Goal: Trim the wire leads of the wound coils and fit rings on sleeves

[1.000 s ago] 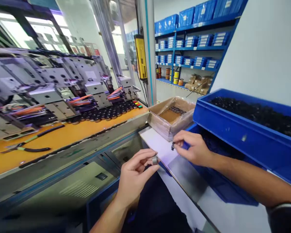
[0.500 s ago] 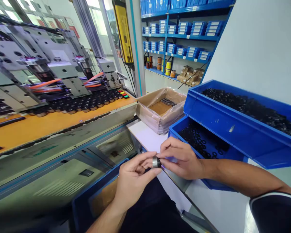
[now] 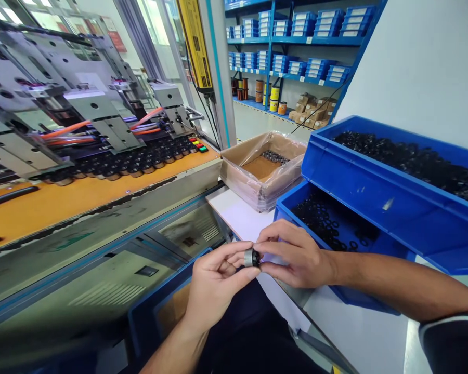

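Observation:
Between the thumb and fingers of my left hand (image 3: 214, 280) is a small ribbed metal cylinder (image 3: 248, 257), like a motor stator core. A black plastic end piece (image 3: 256, 258) sits on its right side. My right hand (image 3: 296, 254) pinches at that black end, its thumb below and fingers above. Both hands meet over my lap, by the edge of the white table (image 3: 237, 210). Just behind my right hand stands the lower blue bin (image 3: 283, 208), holding loose black plastic rings (image 3: 327, 228).
An upper blue bin (image 3: 374, 192), full of black parts, overhangs the lower one. Behind the hands is a plastic-lined cardboard box (image 3: 242, 184) of metal parts. At left, a machine (image 3: 113, 130) has rows of black-topped cores (image 3: 136, 163) on its orange top (image 3: 81, 195).
Both hands stay together on the metal core. The fingers of my right hand have shifted slightly, and more of the black end piece shows. The camera view has tilted a little.

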Available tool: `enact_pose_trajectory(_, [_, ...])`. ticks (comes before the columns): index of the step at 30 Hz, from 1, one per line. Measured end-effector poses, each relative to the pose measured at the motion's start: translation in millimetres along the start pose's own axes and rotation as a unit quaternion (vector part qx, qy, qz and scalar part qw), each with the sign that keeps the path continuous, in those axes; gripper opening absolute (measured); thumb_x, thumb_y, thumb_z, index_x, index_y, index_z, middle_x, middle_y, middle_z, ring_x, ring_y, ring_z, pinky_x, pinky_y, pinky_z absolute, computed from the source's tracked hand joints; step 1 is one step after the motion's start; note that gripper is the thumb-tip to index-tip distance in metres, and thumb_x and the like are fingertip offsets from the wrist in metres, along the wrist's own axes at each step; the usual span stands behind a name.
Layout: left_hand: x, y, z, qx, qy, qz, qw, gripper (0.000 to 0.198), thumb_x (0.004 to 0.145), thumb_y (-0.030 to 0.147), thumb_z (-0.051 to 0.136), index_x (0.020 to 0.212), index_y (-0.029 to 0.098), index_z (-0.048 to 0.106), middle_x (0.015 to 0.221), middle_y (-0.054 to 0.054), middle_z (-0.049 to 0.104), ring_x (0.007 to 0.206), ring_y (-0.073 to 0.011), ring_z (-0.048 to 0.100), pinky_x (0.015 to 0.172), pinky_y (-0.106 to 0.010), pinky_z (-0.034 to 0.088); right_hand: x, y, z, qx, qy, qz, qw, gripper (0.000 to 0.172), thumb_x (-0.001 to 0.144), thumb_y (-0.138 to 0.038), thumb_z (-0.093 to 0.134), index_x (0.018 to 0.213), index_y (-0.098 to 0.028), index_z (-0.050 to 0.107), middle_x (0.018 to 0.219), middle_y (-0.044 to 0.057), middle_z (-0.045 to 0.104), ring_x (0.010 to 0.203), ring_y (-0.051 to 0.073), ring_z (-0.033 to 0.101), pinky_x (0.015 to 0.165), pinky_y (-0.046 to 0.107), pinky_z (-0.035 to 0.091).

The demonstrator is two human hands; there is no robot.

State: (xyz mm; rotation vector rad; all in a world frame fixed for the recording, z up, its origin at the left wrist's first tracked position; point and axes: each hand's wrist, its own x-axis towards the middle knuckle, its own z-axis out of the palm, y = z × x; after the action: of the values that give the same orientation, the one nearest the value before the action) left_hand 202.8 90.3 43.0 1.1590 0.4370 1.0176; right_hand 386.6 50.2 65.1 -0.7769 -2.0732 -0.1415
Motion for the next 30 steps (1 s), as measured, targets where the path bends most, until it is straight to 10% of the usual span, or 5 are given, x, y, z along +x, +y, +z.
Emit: enact_pose_trajectory(30, [0.4, -5.5, -6.0, -0.064, -0.026, -0.041, 0.997, 0.034, 0.067, 0.006, 0.083, 0.097, 0.023, 0.078, 0.089, -0.005, 0.080, 0.079, -0.0121, 0.075, 0.077, -0.016, 0.059, 0.1, 0.9, 0.9, -0.029, -0.011, -0.027, 0.999, 0.020, 0.091, -0.010, 0.063, 0.111, -0.007, 0.060, 0.100, 0.015, 0.064, 0.094, 0.020, 0.062, 0.078, 0.035, 0.058])
